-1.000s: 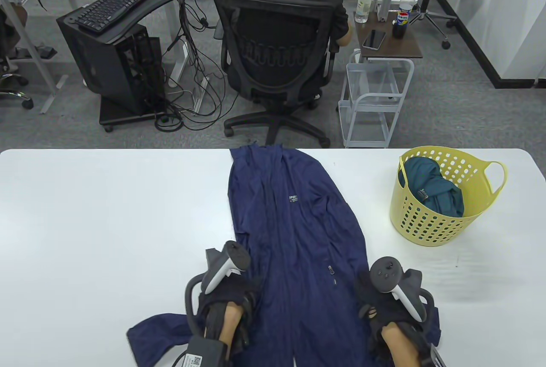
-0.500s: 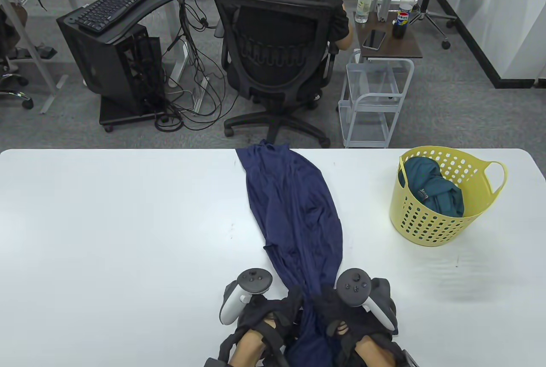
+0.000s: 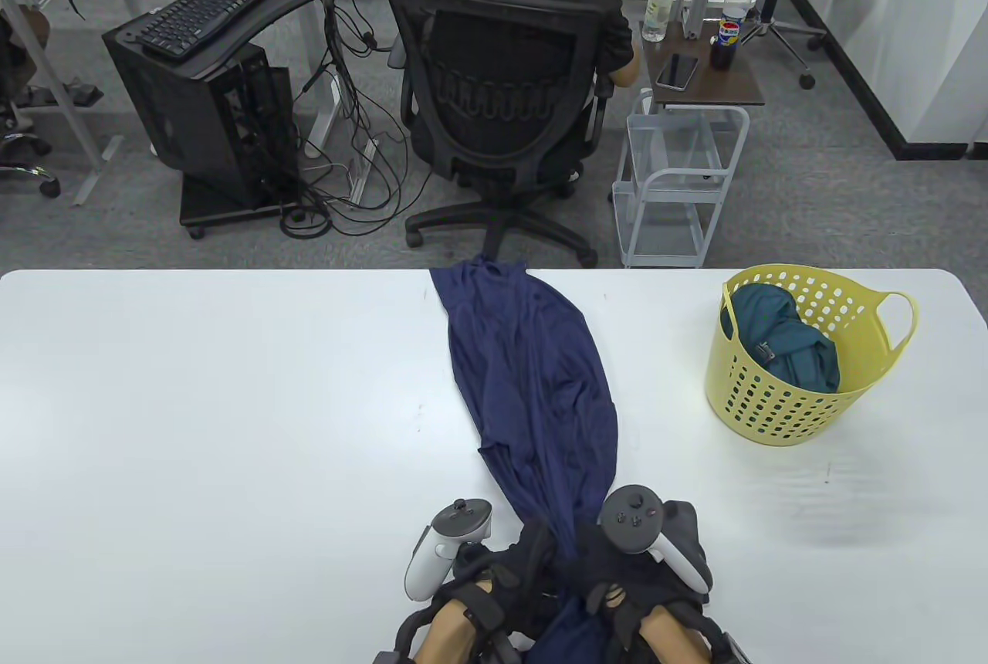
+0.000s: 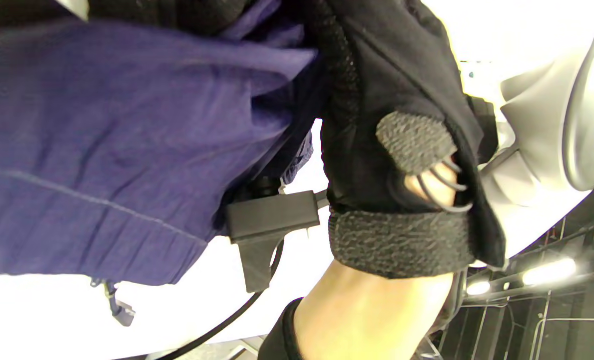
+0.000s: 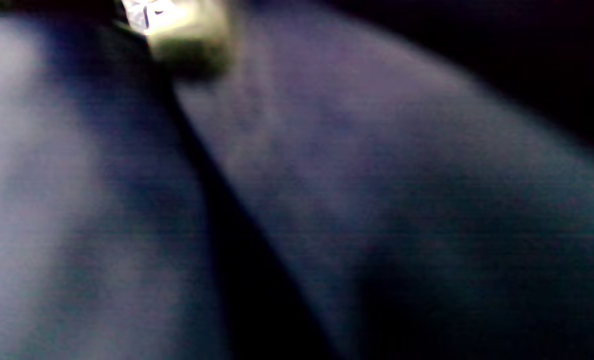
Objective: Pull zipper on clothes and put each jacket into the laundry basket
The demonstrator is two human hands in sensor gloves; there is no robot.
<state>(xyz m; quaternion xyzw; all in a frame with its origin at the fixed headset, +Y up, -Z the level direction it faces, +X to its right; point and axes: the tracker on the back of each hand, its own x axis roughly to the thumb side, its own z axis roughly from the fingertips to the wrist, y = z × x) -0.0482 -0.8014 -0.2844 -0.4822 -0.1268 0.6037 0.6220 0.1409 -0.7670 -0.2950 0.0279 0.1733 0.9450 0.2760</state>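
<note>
A navy jacket (image 3: 532,386) lies gathered into a long narrow bundle, running from the table's far edge down to my hands. My left hand (image 3: 531,550) and right hand (image 3: 600,552) sit side by side at the near edge, and both grip the bunched lower end between them. The fingertips are buried in the cloth. In the left wrist view, navy fabric (image 4: 102,150) presses against a black glove (image 4: 401,125), and a zipper pull (image 4: 119,310) dangles below it. Blurred dark fabric (image 5: 326,175) fills the right wrist view. The yellow laundry basket (image 3: 779,409) stands at the right.
A teal jacket (image 3: 787,343) lies inside the basket. Beyond the far edge of the white table (image 3: 193,425), a person sits in a black office chair (image 3: 502,100). A wire cart (image 3: 671,185) stands beside it.
A second ago the jacket lay spread flat with my hands at its two sides. Both hands swept inward and bunched it into a narrow bundle. Since half a second ago they have barely shifted.
</note>
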